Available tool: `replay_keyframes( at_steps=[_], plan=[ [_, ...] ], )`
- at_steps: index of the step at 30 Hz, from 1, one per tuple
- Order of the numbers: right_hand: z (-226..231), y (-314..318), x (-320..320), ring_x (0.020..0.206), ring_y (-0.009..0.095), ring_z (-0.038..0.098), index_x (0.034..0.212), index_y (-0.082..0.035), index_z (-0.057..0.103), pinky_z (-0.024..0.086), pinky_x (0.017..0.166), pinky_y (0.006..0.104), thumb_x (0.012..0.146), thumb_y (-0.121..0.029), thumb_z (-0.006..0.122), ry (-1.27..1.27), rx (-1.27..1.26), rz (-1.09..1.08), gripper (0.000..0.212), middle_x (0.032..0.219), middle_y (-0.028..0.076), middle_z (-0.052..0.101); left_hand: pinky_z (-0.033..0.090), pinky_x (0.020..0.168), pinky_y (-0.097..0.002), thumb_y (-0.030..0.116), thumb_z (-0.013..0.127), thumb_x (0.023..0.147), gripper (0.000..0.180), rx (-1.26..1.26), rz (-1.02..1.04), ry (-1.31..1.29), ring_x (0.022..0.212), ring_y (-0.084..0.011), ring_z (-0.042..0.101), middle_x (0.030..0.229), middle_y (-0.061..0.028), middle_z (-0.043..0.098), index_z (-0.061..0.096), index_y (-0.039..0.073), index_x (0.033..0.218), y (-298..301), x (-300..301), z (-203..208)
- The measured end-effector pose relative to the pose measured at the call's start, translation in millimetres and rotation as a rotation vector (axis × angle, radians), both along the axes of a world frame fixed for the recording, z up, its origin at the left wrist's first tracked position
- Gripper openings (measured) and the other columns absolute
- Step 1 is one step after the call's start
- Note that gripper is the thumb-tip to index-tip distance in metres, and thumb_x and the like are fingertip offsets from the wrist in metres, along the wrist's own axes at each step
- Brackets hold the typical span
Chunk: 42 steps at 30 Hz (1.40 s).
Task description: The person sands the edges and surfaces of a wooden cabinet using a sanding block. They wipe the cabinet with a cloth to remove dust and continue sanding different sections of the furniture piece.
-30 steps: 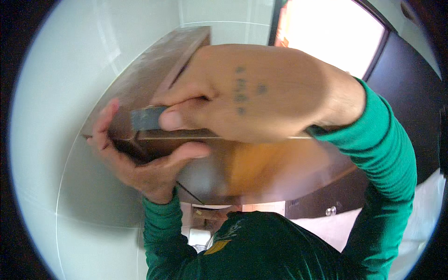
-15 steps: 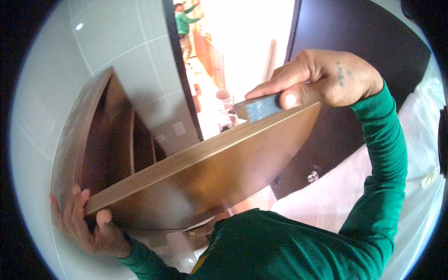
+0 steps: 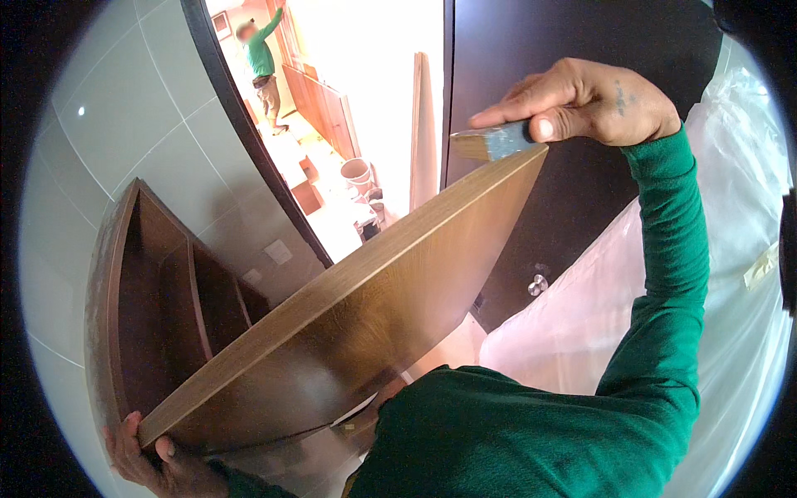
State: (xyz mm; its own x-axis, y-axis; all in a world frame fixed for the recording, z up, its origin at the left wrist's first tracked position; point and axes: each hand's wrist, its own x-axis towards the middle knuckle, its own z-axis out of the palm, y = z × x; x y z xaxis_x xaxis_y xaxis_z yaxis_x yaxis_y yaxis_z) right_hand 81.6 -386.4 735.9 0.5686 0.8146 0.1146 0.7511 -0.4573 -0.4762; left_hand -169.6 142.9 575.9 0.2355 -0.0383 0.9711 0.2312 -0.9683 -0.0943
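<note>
A brown wood-grained panel (image 3: pixel 398 290) slants across the view, its narrow long edge turned upward. My left hand (image 3: pixel 158 465) grips its lower left end, thumb on the near face and fingers on the far side. Up at the panel's right end, my right hand (image 3: pixel 610 104) pinches a flat paintbrush (image 3: pixel 505 143) with a paint-smeared metal ferrule. The brush's pale bristles point left, just above the top edge. Whether they touch the wood I cannot tell.
An open dark brown cabinet (image 3: pixel 154 290) stands at left against a tiled wall (image 3: pixel 145 75). A dark door (image 3: pixel 581 199) with a round knob and plastic sheeting (image 3: pixel 730 249) are at right. Through the doorway, a person in green (image 3: pixel 261 62) reaches up near a bucket (image 3: pixel 355 172).
The view has turned, showing more of the far room. The brush has shifted toward the panel's right end, and the panel's left end sits lower in view.
</note>
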Motion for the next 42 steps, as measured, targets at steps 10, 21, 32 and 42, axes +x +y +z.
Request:
replay_keyframes(
  at_steps=[10,21,32,42],
  plan=[
    [-9.4,196.0,-37.5,0.098,0.037,0.070,0.118,-0.006,0.074,0.055,0.087,0.0420,0.100,-0.033,0.059,-0.350,0.096,0.609,0.036,0.105,0.020,0.074,0.045,0.105,-0.0484,0.062,0.059,0.097,0.063,-0.105,-0.076,-0.135,0.113,-0.0314,0.062,0.102,-0.0061,0.075,0.076,0.002,0.103,-29.5,17.6,3.3],
    [5.8,148.4,-35.2,0.097,0.028,0.071,0.127,-0.002,0.071,0.054,0.091,0.0385,0.099,-0.033,0.065,-0.125,-0.045,0.328,0.043,0.109,0.021,0.075,0.046,0.106,-0.0467,0.063,0.059,0.096,0.064,-0.071,-0.033,-0.101,0.113,-0.0305,0.062,0.104,-0.0065,0.076,0.076,0.002,0.107,-32.2,12.6,9.5],
    [3.3,26.8,20.5,0.108,0.013,0.064,0.136,0.001,0.065,0.049,0.101,0.0301,0.105,-0.024,0.062,0.116,-0.037,0.055,0.040,0.119,0.008,0.075,0.043,0.111,-0.0472,0.063,0.056,0.098,0.065,-0.079,-0.031,-0.117,0.122,-0.0301,0.059,0.108,-0.0053,0.076,0.076,0.003,0.113,-23.8,11.8,6.6],
    [2.0,158.7,-54.1,0.088,0.023,0.068,0.142,-0.009,0.062,0.051,0.086,0.0327,0.103,-0.033,0.062,0.030,-0.052,0.210,0.045,0.095,0.021,0.074,0.030,0.122,-0.0546,0.086,0.083,0.040,0.159,-0.185,0.060,-0.445,0.148,-0.0411,0.032,0.161,-0.0241,0.028,0.021,0.003,0.160,-41.6,37.9,-11.0]
  ],
)
